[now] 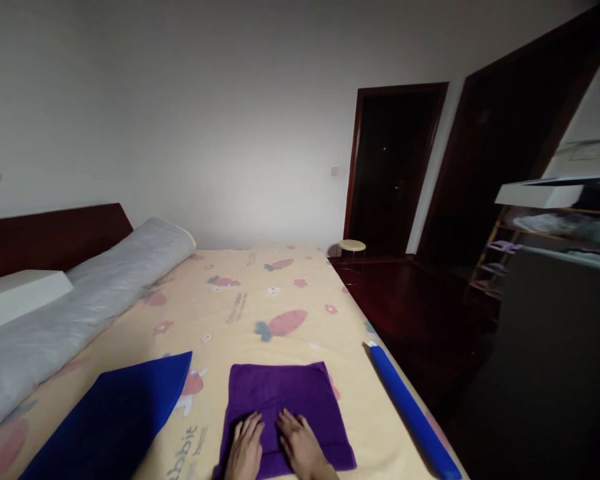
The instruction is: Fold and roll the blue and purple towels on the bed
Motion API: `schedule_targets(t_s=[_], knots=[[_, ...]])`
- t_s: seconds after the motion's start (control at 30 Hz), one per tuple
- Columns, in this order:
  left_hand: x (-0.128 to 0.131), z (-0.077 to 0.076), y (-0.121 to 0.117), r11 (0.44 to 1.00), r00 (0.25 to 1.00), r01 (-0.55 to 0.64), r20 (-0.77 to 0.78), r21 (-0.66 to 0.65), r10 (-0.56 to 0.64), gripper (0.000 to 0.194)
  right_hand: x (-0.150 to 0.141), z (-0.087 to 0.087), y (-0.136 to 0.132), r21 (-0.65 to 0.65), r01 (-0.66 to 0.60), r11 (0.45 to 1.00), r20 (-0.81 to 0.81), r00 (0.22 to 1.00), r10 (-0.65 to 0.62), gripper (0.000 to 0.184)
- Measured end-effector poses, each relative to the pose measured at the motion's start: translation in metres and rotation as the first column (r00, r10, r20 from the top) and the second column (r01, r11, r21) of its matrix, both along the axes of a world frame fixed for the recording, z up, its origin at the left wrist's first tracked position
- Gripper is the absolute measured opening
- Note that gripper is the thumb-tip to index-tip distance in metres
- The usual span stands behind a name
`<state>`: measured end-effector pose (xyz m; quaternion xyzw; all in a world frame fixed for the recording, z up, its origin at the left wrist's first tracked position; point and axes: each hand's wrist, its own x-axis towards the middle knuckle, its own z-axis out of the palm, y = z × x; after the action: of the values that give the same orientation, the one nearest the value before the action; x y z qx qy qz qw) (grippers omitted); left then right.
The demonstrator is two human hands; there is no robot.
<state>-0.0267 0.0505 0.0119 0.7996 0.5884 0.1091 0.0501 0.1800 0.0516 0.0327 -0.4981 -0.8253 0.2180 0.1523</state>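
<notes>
While the fingers of the left hand (pixel 247 448) and right hand (pixel 301 441) lie extended and slightly spread, palms down, the purple cloth (pixel 290 387) is directly beneath them, its far edge reaching beyond their tips. Around it, the patterned bedsheet (pixel 207 387) stretches out on every visible side of the fingers. Left of them lies a dark blue cloth (pixel 113 413); right of them, near the bed's edge, a long blue roll (pixel 411 412). Farther ahead to their left rests a grey bolster (pixel 123 270); well ahead to their right stands a round stool (pixel 352 246).
</notes>
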Motion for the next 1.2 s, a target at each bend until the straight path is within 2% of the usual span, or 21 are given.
schedule_targets(t_s=[0.07,0.17,0.27,0.37,0.43,0.53,0.57,0.63,0.7,0.77,0.83,0.9,0.97,1.0,1.1,1.2], knots=[[0.012,0.001,0.003,0.998,1.000,-0.013,0.006,-0.060,0.013,0.059,-0.019,-0.004,0.002,-0.014,-0.079,0.997,-0.060,0.995,0.078,0.050],[0.016,-0.001,0.005,0.992,0.995,-0.100,-0.018,-0.080,0.099,0.058,-0.026,-0.007,0.012,-0.034,-0.045,0.998,-0.061,0.997,0.043,0.051],[0.006,-0.004,0.004,0.970,0.969,-0.240,-0.061,-0.033,0.238,0.056,-0.006,-0.009,0.024,-0.039,0.193,0.980,0.053,0.980,-0.191,0.051],[-0.008,-0.004,0.001,0.935,0.929,-0.356,-0.106,0.012,0.355,0.054,0.029,-0.014,0.034,0.029,0.453,0.891,0.139,0.881,-0.452,0.053],[-0.015,-0.004,0.000,0.925,0.917,-0.379,-0.126,0.030,0.380,0.052,0.051,-0.017,0.036,0.067,0.524,0.849,0.158,0.835,-0.528,0.055],[-0.018,-0.005,-0.001,0.910,0.900,-0.404,-0.139,0.090,0.413,0.051,0.070,-0.017,0.029,0.076,0.559,0.826,0.166,0.809,-0.563,0.057],[-0.015,-0.006,-0.001,0.913,0.904,-0.395,-0.131,0.105,0.406,0.051,0.071,-0.015,0.024,0.077,0.548,0.833,0.149,0.820,-0.553,0.057],[-0.004,-0.007,0.001,0.946,0.943,-0.311,-0.091,0.093,0.319,0.053,0.062,-0.012,0.012,0.072,0.458,0.886,0.082,0.883,-0.463,0.055],[0.013,-0.007,0.005,0.989,0.989,-0.145,-0.026,0.024,0.145,0.056,0.043,-0.008,0.002,0.050,0.280,0.959,0.014,0.960,-0.281,0.050],[0.032,-0.005,0.010,0.998,1.000,-0.002,0.030,-0.070,0.004,0.059,0.018,-0.005,-0.003,-0.001,0.102,0.995,-0.022,0.995,-0.102,0.050],[0.046,-0.001,0.017,0.986,0.999,0.044,0.039,-0.161,-0.038,0.063,-0.002,-0.003,0.001,-0.044,0.004,0.999,-0.039,0.999,-0.005,0.058],[0.047,0.004,0.023,0.980,1.000,-0.004,0.006,-0.200,0.005,0.062,-0.010,-0.002,0.009,-0.063,-0.025,0.998,-0.040,0.999,0.022,0.063],[0.032,0.006,0.028,0.980,0.994,-0.106,-0.045,-0.171,0.099,0.058,-0.002,-0.004,0.020,-0.067,0.043,0.997,0.000,0.999,-0.043,0.059],[0.020,0.007,0.029,0.976,0.986,-0.163,-0.071,-0.142,0.154,0.056,0.007,-0.005,0.025,-0.060,0.127,0.990,0.036,0.992,-0.125,0.056],[-0.024,0.004,0.029,0.954,0.950,-0.292,-0.141,-0.069,0.280,0.052,0.045,-0.011,0.035,0.002,0.415,0.910,0.132,0.902,-0.412,0.053],[-0.053,0.002,0.030,0.928,0.915,-0.369,-0.156,0.048,0.372,0.051,0.072,-0.015,0.037,0.062,0.488,0.871,0.140,0.860,-0.491,0.053]])
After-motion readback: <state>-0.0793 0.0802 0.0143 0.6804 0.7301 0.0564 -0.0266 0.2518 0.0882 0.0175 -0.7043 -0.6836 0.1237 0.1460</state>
